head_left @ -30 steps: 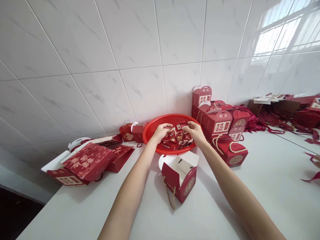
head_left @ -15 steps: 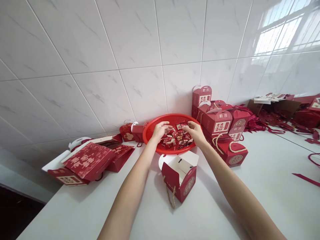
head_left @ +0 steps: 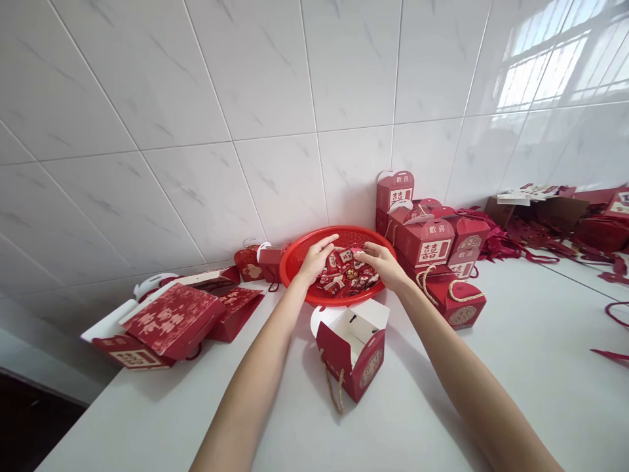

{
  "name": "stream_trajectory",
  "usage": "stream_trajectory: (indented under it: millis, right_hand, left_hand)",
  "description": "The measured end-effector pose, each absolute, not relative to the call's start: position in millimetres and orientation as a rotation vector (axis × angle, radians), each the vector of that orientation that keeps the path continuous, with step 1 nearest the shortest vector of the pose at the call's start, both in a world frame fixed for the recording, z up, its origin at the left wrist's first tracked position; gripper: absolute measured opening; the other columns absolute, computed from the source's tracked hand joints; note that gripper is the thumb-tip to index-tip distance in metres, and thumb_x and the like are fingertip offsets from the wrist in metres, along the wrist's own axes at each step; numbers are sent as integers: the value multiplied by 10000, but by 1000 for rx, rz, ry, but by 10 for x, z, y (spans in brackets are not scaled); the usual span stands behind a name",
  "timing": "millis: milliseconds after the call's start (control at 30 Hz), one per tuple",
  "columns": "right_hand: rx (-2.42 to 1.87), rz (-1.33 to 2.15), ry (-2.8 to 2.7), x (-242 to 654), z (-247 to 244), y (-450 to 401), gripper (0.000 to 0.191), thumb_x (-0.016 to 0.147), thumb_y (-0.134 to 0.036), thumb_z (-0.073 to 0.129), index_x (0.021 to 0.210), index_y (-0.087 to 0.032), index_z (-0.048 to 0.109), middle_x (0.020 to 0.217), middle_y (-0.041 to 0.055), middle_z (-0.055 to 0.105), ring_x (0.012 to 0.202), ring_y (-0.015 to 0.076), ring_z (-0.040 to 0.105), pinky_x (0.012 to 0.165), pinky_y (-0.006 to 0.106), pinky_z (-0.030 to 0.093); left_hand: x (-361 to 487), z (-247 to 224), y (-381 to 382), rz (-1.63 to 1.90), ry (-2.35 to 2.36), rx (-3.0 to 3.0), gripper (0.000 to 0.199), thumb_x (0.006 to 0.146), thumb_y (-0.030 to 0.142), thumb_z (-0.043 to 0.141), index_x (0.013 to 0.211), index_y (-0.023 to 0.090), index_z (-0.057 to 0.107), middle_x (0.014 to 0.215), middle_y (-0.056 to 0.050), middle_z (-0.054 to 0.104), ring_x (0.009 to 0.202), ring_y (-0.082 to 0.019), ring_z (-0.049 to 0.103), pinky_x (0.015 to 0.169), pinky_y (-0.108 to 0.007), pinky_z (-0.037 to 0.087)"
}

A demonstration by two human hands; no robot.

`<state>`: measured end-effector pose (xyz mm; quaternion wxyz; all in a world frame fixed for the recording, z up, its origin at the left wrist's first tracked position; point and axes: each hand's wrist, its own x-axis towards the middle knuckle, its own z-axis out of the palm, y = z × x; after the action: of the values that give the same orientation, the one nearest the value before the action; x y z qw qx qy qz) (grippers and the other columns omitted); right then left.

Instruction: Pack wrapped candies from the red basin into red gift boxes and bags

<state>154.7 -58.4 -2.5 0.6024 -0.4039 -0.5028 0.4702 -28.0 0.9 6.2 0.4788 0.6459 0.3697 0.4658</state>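
Note:
In the head view, a red plastic basket (head_left: 339,229) by the wall holds many small red-wrapped candies (head_left: 335,284). Over its left side is my left hand (head_left: 317,261), fingers stretched and apart, with nothing visible in it. My right hand (head_left: 382,263) reaches over the right side, thumb and fingers closed around what looks like a wrapped candy (head_left: 356,249), partly hidden by the fingers. Between my forearms, in front of the basket, a red gift box (head_left: 350,360) stands with its top flaps open. Its white inside shows, and a rope handle hangs down the left side.
Closed red gift boxes (head_left: 428,239) are stacked right of the basket. Several more boxes (head_left: 174,316) lie in a pile at left. Red ribbons (head_left: 484,229) and a cardboard box (head_left: 560,213) sit at far right. The tiled wall (head_left: 275,183) bounds the white table (head_left: 289,432) behind.
My left fingers have spread and straightened slightly over the basket. My right hand has shifted a little, and the candies between the hands lie differently. The open gift box stays put.

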Motion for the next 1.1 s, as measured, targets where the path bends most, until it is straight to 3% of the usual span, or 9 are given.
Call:
stream_trajectory:
  millis: [100,233,367,467,533,633,733,933,1100]
  right_hand:
    - [-893,1157,-1219,1555,-9,-612,384,602,-451,854,839,-223,656,965,70,739,951,257,682,853,388,546]
    - [-876,1214,-1274,1576,20,-642,422,590,-492,878,844,-224,673,981,48,734,957,236,673,897,382,532]
    - [-838,1225,-1266,1567,15,-637,421,581,-510,887,807,-230,669,910,31,724,893,227,667,832,375,549]
    - [-817,1159,-1141,1547,3,-614,424,556,-511,895,788,-242,663,863,24,713,841,222,655,785,372,563]
    - [-794,1088,-1031,1541,0,-594,422,557,-525,884,774,-245,654,855,16,703,842,218,646,788,374,571]
    - [-769,1019,-916,1546,-5,-566,421,568,-545,859,755,-243,632,833,-1,684,851,207,640,801,371,576]
    - [-780,1011,-906,1554,-23,-548,415,577,-538,847,740,-239,610,807,-8,677,832,207,646,791,375,579]
    - [-808,972,-938,1557,-63,-530,378,633,-531,810,792,-244,623,856,9,711,858,226,670,794,381,564]
    - [-840,932,-995,1555,-87,-503,369,660,-537,789,821,-251,621,863,19,721,860,244,679,797,402,562]
  left_hand:
    - [-269,53,9,1171,882,1611,450,905,323,598,1325,166,630,1142,-114,758,907,-209,716,815,-328,559]
    - [-249,42,15,1291,857,1695,417,851,371,687,1191,129,687,1000,-117,784,919,-224,710,841,-336,553]
    - [-216,43,16,1281,803,1665,375,853,362,682,1161,148,690,1027,-111,775,1012,-238,702,899,-350,548]
    - [-203,63,1,1250,902,1573,298,901,348,590,1123,184,700,1094,-92,755,1039,-228,688,819,-313,564]
    - [-203,74,-22,1064,993,1575,251,892,328,562,1013,181,725,1026,-82,759,964,-222,699,747,-294,559]
    - [-193,64,-70,464,1008,1801,177,774,307,668,872,185,751,899,-58,766,841,-225,702,732,-295,540]
    - [-154,21,-100,6,1035,2071,277,603,239,772,880,238,767,959,-32,774,900,-254,694,788,-296,521]
    - [-130,-46,-87,-61,1325,2195,321,445,47,714,728,199,706,770,-91,736,834,-338,692,718,-362,516]
    - [-221,-17,-46,95,1384,2129,293,514,59,703,779,183,696,608,-30,670,619,-268,673,595,-321,509]
